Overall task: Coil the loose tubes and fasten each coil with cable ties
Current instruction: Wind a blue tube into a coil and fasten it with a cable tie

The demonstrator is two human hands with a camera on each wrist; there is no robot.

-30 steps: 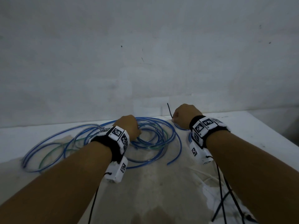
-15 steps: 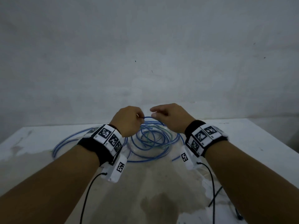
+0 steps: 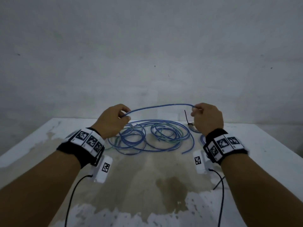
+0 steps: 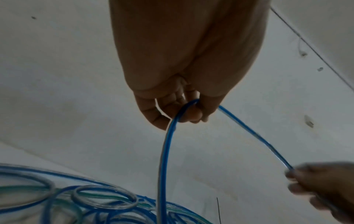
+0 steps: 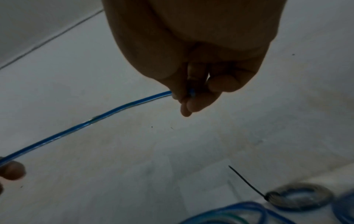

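Note:
A loose blue tube [image 3: 159, 106] arcs in the air between my two hands. My left hand [image 3: 113, 119] pinches it where it rises from the tangle [image 4: 164, 151]. My right hand [image 3: 205, 117] pinches the tube's end [image 5: 134, 103] between thumb and fingers. Below lies the tangle of blue and green-tinted tubes [image 3: 152, 137] on the white table [image 3: 270, 141]. A finished small coil [image 5: 298, 197] with a black cable tie tail [image 5: 247, 183] sits at the right, under my right hand.
A grey wall [image 3: 147, 54] stands right behind the table's far edge. The table's near middle is worn to a brownish patch [image 3: 147, 177]. Black sensor cables [image 3: 221, 194] hang from both wrists. More blue tubing [image 3: 202, 139] shows beside my right wrist.
Both hands rose off the tangle, met over it, then drew apart. A length of blue tube now stretches between them, lifted above the table.

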